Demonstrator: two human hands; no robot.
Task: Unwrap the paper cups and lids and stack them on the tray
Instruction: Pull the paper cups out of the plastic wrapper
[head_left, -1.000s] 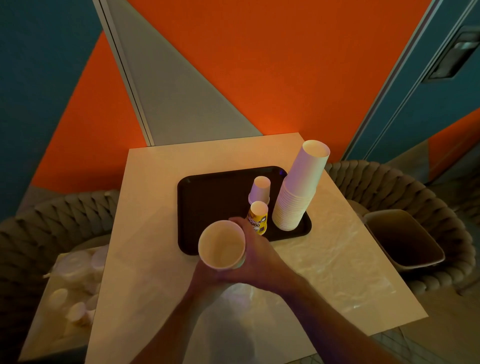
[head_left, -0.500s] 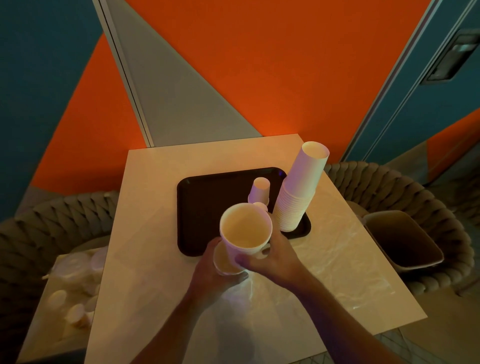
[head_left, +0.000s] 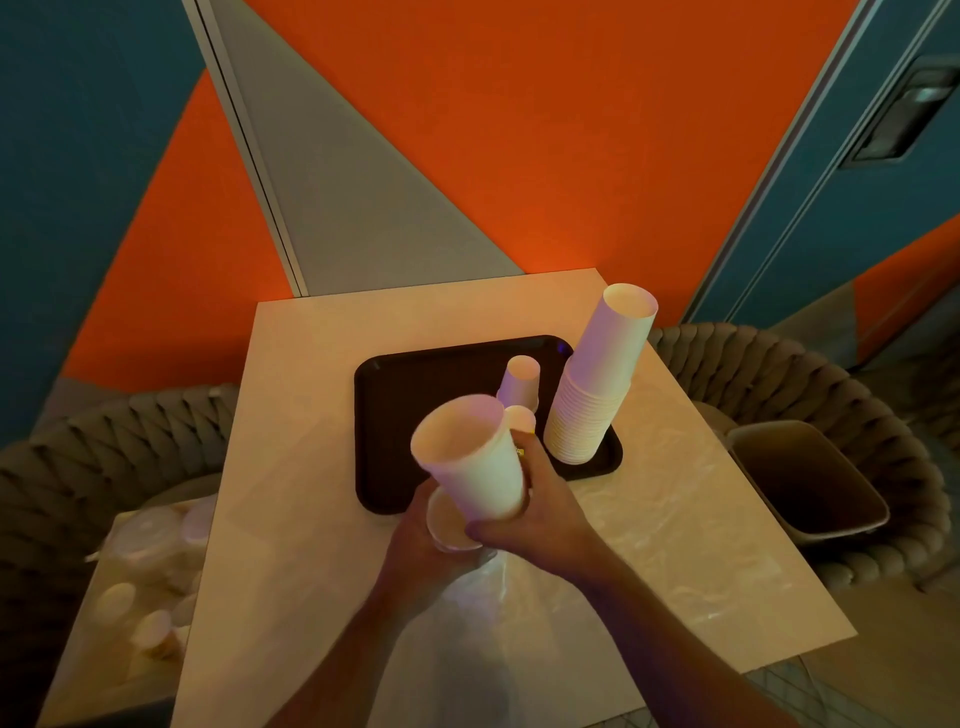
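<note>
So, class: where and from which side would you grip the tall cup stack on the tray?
Grip the tall cup stack low, round its ribbed rims, coming from the right: it leans, and two small cups crowd its left.

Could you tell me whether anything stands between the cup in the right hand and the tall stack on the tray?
Yes: two small cups stand on the tray between the held cup and the tall stack.

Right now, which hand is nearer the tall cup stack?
Right. The right hand, gripping a cup, sits just below-left of the stack; the left hand is farther left, holding more cups.
</note>
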